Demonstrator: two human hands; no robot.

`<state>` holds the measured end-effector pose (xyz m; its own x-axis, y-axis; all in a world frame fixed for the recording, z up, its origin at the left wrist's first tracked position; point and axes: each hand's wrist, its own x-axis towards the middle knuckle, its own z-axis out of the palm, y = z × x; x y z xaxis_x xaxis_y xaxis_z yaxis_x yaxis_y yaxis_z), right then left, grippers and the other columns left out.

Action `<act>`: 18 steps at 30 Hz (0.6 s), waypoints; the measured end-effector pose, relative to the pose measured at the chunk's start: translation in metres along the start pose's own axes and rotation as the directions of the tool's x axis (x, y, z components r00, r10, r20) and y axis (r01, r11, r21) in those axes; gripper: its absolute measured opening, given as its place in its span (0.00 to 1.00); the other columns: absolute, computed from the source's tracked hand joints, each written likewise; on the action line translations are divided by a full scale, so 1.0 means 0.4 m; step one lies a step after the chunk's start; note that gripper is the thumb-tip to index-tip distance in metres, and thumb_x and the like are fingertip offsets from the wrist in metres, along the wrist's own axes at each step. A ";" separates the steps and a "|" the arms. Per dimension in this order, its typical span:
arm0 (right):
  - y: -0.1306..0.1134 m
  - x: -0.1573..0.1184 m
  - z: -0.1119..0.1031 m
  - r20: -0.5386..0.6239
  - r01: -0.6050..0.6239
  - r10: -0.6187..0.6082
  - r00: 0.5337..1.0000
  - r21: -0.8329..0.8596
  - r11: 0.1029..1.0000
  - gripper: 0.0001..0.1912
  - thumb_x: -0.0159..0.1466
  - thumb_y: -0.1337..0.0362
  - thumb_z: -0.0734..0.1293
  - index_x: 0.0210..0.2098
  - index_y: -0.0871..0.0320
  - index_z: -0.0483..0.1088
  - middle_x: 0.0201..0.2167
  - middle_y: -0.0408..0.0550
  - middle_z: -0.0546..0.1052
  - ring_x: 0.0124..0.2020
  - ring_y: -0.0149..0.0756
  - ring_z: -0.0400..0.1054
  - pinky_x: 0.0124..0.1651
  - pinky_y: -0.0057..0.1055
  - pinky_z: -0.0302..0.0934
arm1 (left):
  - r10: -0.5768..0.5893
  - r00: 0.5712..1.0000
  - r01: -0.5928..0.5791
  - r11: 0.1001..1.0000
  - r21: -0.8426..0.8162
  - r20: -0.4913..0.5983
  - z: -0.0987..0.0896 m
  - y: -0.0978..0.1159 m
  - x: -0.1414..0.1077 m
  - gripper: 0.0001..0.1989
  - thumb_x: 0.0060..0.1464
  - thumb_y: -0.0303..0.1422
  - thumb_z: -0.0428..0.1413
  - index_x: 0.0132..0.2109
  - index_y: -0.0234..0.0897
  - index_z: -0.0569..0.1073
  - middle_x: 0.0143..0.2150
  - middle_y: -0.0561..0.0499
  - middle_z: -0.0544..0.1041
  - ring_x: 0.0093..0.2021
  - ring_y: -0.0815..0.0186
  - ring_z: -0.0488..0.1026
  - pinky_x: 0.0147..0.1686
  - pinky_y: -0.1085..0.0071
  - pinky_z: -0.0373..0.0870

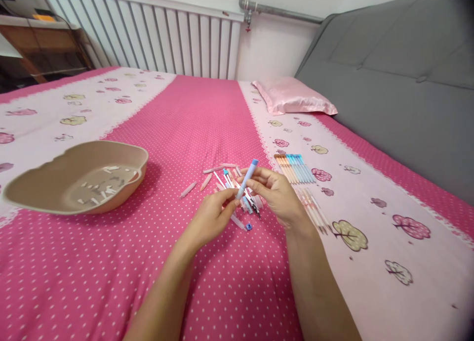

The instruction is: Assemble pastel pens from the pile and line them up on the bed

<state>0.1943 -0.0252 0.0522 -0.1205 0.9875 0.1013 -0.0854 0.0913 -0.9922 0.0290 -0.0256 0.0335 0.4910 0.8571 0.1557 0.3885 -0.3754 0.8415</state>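
Observation:
A light blue pen (247, 179) slants upward between my two hands, its darker blue end at the top. My left hand (213, 215) pinches its lower end between thumb and fingers. The fingers of my right hand (273, 190) close on the pen's side higher up. Beneath them is a loose pile of pen parts (253, 201), with white sticks, clear pink barrels and light blue pieces, partly hidden by my hands. A small blue piece (249, 227) lies just in front of the pile. Pink barrels (188, 190) lie left of it.
On the right, orange and blue pens (294, 169) lie in a row, with pale pens (314, 210) below them. A beige basin (70, 173) at left holds small white pieces. A pink pillow (294, 95) lies at the back, beside the grey headboard (400, 49). A radiator (159, 32) stands behind.

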 end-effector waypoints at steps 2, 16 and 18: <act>0.000 0.000 0.000 0.003 -0.011 0.011 1.000 -0.012 1.000 0.14 0.57 0.58 0.70 0.42 0.54 0.73 0.37 0.46 0.78 0.33 0.32 0.71 0.32 0.29 0.65 | 0.003 1.000 -0.003 1.000 -0.005 0.005 0.001 0.000 0.000 0.10 0.59 0.33 0.46 0.36 0.35 0.71 0.32 0.50 0.73 0.33 0.65 0.68 0.33 0.69 0.63; 0.012 0.011 -0.003 -0.079 0.014 -0.010 0.997 0.051 0.999 0.17 0.48 0.58 0.76 0.35 0.58 0.74 0.28 0.43 0.76 0.32 0.32 0.70 0.40 0.33 0.63 | 0.011 1.000 -0.012 0.998 -0.054 -0.027 0.004 0.007 -0.003 0.09 0.58 0.33 0.49 0.36 0.35 0.72 0.30 0.52 0.74 0.30 0.68 0.69 0.31 0.72 0.63; 0.010 0.011 -0.002 -0.104 0.016 -0.013 0.995 0.033 0.999 0.16 0.47 0.58 0.76 0.33 0.58 0.74 0.27 0.42 0.75 0.30 0.31 0.69 0.38 0.32 0.63 | 0.007 0.999 -0.011 0.996 -0.088 -0.042 0.007 0.008 0.000 0.07 0.57 0.32 0.50 0.37 0.35 0.72 0.31 0.52 0.75 0.30 0.68 0.70 0.32 0.72 0.64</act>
<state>0.1942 -0.0206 0.0488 -0.0162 0.9943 0.1055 -0.1202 0.1028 -0.9874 0.0323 -0.0278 0.0348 0.4602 0.8686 0.1836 0.3130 -0.3523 0.8820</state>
